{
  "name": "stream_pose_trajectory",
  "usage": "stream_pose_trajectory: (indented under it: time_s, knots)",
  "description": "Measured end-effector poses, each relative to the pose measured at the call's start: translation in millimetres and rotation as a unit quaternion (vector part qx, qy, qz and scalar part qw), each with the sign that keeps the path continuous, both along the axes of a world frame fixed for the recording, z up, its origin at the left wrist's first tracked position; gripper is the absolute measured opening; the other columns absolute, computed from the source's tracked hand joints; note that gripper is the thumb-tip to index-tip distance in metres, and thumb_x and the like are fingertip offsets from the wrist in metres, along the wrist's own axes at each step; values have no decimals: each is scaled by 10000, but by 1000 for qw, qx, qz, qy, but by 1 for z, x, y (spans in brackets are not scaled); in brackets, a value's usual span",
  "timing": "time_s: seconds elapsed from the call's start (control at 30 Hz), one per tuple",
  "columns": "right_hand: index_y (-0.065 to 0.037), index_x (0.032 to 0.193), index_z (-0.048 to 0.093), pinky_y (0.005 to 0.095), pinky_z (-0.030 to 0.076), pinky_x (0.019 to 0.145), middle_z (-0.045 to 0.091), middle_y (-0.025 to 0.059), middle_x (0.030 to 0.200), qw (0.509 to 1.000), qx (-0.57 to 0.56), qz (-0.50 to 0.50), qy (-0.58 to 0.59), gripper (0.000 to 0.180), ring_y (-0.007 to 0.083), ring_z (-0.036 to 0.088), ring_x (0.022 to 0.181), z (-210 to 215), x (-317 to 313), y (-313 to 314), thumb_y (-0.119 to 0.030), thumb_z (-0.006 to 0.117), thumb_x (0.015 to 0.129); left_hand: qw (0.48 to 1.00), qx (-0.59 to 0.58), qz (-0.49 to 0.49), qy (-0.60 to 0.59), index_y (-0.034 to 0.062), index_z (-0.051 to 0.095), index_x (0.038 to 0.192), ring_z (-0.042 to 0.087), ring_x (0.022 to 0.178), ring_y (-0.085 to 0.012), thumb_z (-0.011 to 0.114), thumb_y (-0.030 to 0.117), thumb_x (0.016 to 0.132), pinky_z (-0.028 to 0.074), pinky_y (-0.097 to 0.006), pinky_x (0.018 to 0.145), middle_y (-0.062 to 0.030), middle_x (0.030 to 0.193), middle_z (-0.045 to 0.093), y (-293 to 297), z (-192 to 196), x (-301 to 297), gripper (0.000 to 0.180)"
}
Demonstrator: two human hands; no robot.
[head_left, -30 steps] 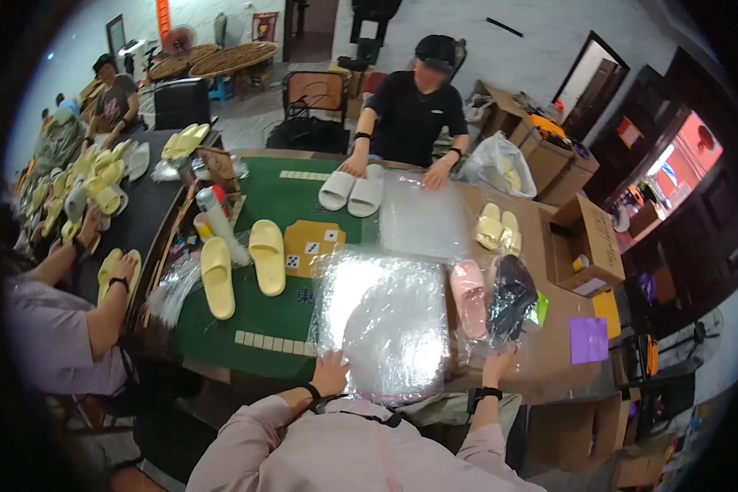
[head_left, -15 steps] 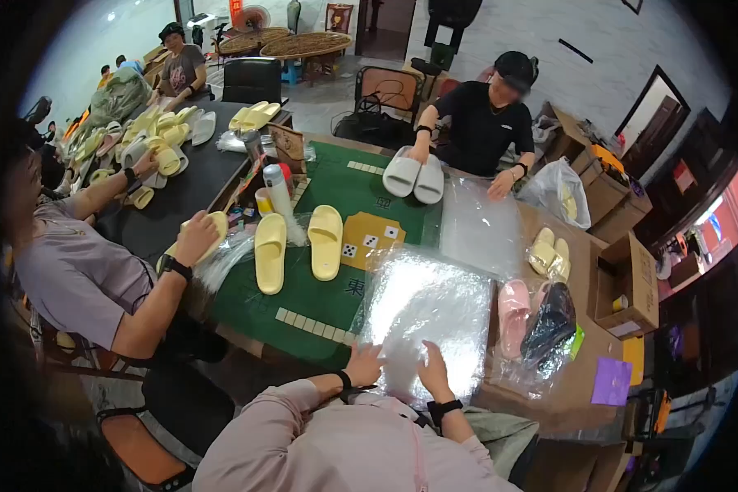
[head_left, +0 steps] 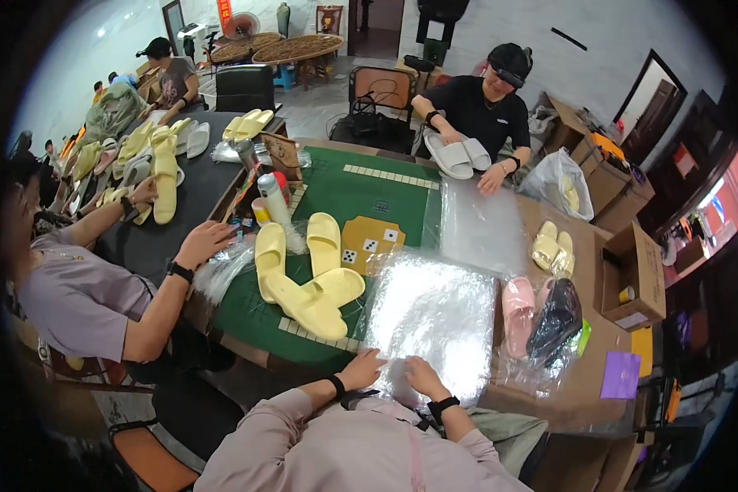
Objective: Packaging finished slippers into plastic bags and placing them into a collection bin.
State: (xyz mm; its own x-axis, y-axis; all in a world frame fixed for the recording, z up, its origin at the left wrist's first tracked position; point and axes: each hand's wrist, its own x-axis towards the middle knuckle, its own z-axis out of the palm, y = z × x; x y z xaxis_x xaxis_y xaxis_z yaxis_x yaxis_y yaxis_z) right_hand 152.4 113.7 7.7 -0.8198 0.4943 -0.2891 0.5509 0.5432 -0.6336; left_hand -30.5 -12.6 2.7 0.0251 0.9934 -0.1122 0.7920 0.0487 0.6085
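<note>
My left hand (head_left: 361, 371) rests at the near left corner of a stack of clear plastic bags (head_left: 435, 307), fingers stretched out. On the near edge of the same stack lies my right hand (head_left: 424, 377), its fingers loosely extended; neither hand holds anything. Left of the bags, several pale yellow slippers lie on the green mat (head_left: 385, 176). One slipper (head_left: 271, 250) and another slipper (head_left: 324, 242) point away from me, and a slanting slipper (head_left: 307, 307) lies across their near ends, overlapping a further slipper (head_left: 340, 285).
Across the table a co-worker tilts grey slippers (head_left: 459, 156) beside more bags (head_left: 480, 225). At left, another co-worker's hand (head_left: 205, 243) is near the mat and other hand reaches the slipper pile (head_left: 166, 176). Wrapped pink slippers (head_left: 518, 316) and a cardboard box (head_left: 634, 275) stand right.
More yellow slippers now lie across the near end of the first two. The left co-worker's near hand no longer holds a slipper. My hands moved slightly closer together; the grey slippers across were turned and tilted.
</note>
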Motion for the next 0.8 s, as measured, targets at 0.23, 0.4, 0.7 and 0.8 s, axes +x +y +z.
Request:
stream_pose_trajectory:
  time_s: [0.23, 0.4, 0.7, 0.8]
  knots:
    - [-30, 1151, 481, 384, 348, 970, 382, 222, 1287, 998, 66, 19, 6, 439, 356, 378, 1185, -30, 14, -17, -155, 565, 739, 1000, -13, -10, -19, 42, 546, 1124, 366, 1155, -408, 509, 149, 780, 318, -436, 976, -264, 1231, 405, 3, -9, -3, 362]
    - [-14, 1163, 450, 413, 396, 922, 376, 230, 1294, 997, 67, 34, 10, 493, 363, 421, 1145, -36, 19, -14, -175, 585, 717, 977, 138, 160, -28, 43, 474, 1166, 363, 1135, -406, 580, 119, 725, 312, -459, 957, -242, 1241, 366, 10, 11, -22, 460]
    - [-5, 1202, 405, 396, 379, 938, 345, 231, 1316, 998, 32, 55, -16, 518, 357, 381, 1187, -21, 11, -6, -194, 576, 751, 925, -50, 366, 87, 33, 250, 1319, 453, 1066, -396, 681, 255, 700, 385, -446, 848, -253, 1168, 463, -9, 9, -97, 787]
    - [-2, 1191, 416, 401, 378, 938, 335, 241, 1319, 997, 58, 51, -7, 512, 369, 378, 1184, -23, 11, -8, -191, 586, 746, 930, -7, 367, -10, 67, 206, 1336, 550, 892, -402, 675, 259, 716, 441, -436, 747, -254, 1063, 548, -14, 11, -94, 801]
